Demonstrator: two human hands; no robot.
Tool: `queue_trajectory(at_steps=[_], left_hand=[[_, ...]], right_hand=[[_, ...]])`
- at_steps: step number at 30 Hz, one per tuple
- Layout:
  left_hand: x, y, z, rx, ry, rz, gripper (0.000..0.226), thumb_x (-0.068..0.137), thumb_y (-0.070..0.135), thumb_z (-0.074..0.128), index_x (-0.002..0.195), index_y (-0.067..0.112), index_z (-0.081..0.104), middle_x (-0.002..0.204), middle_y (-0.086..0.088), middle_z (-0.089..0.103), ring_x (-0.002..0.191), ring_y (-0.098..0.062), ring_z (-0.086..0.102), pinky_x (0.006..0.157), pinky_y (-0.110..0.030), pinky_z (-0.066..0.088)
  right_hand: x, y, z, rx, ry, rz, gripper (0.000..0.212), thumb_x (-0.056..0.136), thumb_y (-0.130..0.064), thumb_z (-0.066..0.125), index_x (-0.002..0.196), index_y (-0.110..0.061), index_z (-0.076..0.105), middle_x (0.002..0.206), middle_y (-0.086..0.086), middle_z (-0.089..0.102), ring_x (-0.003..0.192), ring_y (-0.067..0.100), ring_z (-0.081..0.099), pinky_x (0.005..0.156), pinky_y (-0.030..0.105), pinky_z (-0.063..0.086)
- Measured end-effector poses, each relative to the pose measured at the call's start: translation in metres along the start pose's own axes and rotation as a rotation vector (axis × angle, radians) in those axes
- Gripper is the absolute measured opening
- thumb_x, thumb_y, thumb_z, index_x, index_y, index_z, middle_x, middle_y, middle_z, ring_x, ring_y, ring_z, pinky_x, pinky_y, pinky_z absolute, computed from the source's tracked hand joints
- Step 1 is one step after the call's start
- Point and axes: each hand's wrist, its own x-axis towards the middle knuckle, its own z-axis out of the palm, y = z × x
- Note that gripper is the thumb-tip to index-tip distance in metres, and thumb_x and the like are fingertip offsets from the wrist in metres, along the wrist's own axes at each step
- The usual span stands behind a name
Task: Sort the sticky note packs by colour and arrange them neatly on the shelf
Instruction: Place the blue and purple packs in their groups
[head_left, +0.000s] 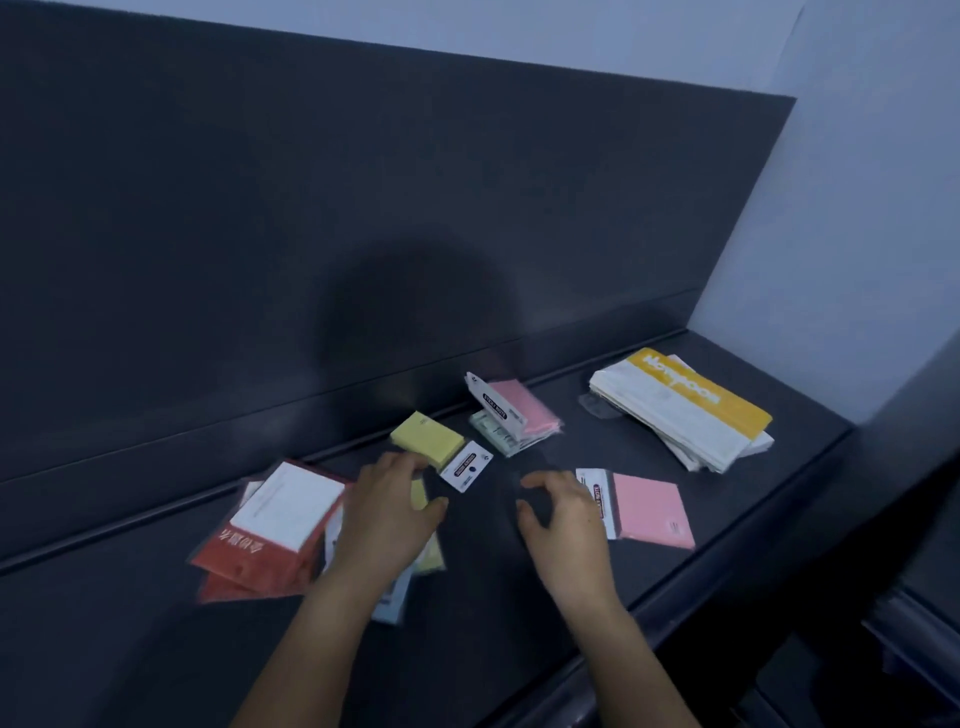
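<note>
- Firstly, at the left, a loose pile of red packs (260, 540) in glossy film lies on the dark, matte shelf (493, 582). The top one carries a white rectangular pad, and motion blur smears the pile's lower edges.
- The left hand (387, 512) lies palm down just right of that pile, fingers bent and thumb spread. It covers most of a pale yellow pack (434, 553) and a light blue pack (389, 605). Whether it grips either one cannot be told.
- Beyond its fingertips sits a thick, square yellow pack (428, 439) with a white header card, its print too blurred to read.
- Further back, near the shelf's rear lip, a pink pack (524, 410) leans over a mint-green pack (493, 431), and a white "STICKY NOTE" header tilts up.
- The right hand (563, 519) hovers over bare shelf, fingers loosely curled and apart, holding nothing. Its outer edge hides part of a white header.
- That header belongs to a flat pink pack lying alone (652, 512), close to the shelf's front edge.
- At the far right, a slanted stack of white-and-yellow packets (685, 410) lies near the corner where the pale wall (857, 182) meets the shelf.
- Open dark surface lies between the two hands and in front of them. The plain dark back panel (363, 182) rises behind.
</note>
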Motion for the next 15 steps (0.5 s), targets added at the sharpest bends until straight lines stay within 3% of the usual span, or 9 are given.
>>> queue_trajectory(at_steps=[3, 5, 7, 9, 12, 15], left_hand=[[0.010, 0.013, 0.016, 0.000, -0.014, -0.012, 0.040, 0.085, 0.029, 0.062, 0.122, 0.018, 0.053, 0.124, 0.001, 0.053, 0.116, -0.019, 0.044, 0.091, -0.029, 0.034], [0.017, 0.018, 0.026, 0.005, -0.042, -0.026, 0.041, 0.086, 0.031, 0.060, 0.124, 0.019, 0.051, 0.125, 0.002, 0.052, 0.117, -0.019, 0.042, 0.095, -0.031, 0.035], [0.023, 0.023, 0.034, 0.021, -0.067, -0.040, 0.043, 0.087, 0.033, 0.059, 0.127, 0.020, 0.049, 0.127, 0.003, 0.050, 0.120, -0.018, 0.040, 0.099, -0.033, 0.034], [0.028, 0.028, 0.041, 0.034, -0.088, -0.049, 0.043, 0.088, 0.034, 0.057, 0.128, 0.019, 0.048, 0.127, 0.003, 0.049, 0.121, -0.018, 0.039, 0.100, -0.032, 0.034], [0.038, 0.036, 0.052, 0.051, -0.088, -0.038, 0.042, 0.088, 0.035, 0.057, 0.126, 0.018, 0.049, 0.126, 0.003, 0.050, 0.118, -0.018, 0.042, 0.097, -0.030, 0.034], [0.048, 0.047, 0.063, 0.044, -0.092, -0.025, 0.040, 0.089, 0.039, 0.055, 0.123, 0.019, 0.050, 0.122, 0.003, 0.052, 0.116, -0.017, 0.044, 0.095, -0.030, 0.034]], right_hand=[[0.016, 0.022, -0.008, -0.051, 0.079, 0.079, 0.023, 0.081, -0.009, 0.063, 0.103, -0.015, 0.066, 0.109, 0.000, 0.062, 0.110, 0.022, 0.050, 0.093, 0.032, 0.034], [0.025, 0.039, -0.015, -0.183, 0.100, 0.194, 0.029, 0.082, -0.017, 0.063, 0.111, -0.018, 0.063, 0.123, 0.003, 0.055, 0.123, 0.026, 0.040, 0.102, 0.039, 0.027], [0.034, 0.056, -0.022, -0.309, 0.024, 0.337, 0.045, 0.085, -0.031, 0.060, 0.127, -0.020, 0.050, 0.141, 0.004, 0.039, 0.138, 0.027, 0.021, 0.111, 0.046, 0.015], [0.041, 0.069, -0.025, -0.372, -0.076, 0.404, 0.058, 0.086, -0.041, 0.057, 0.136, -0.020, 0.039, 0.148, 0.005, 0.030, 0.142, 0.026, 0.013, 0.113, 0.049, 0.012], [0.049, 0.072, -0.020, -0.452, -0.181, 0.304, 0.063, 0.085, -0.044, 0.053, 0.140, -0.021, 0.032, 0.148, 0.001, 0.032, 0.139, 0.022, 0.021, 0.111, 0.042, 0.020], [0.053, 0.067, -0.010, -0.413, -0.245, 0.114, 0.056, 0.083, -0.039, 0.057, 0.133, -0.019, 0.044, 0.142, 0.002, 0.040, 0.133, 0.023, 0.032, 0.107, 0.035, 0.027]])
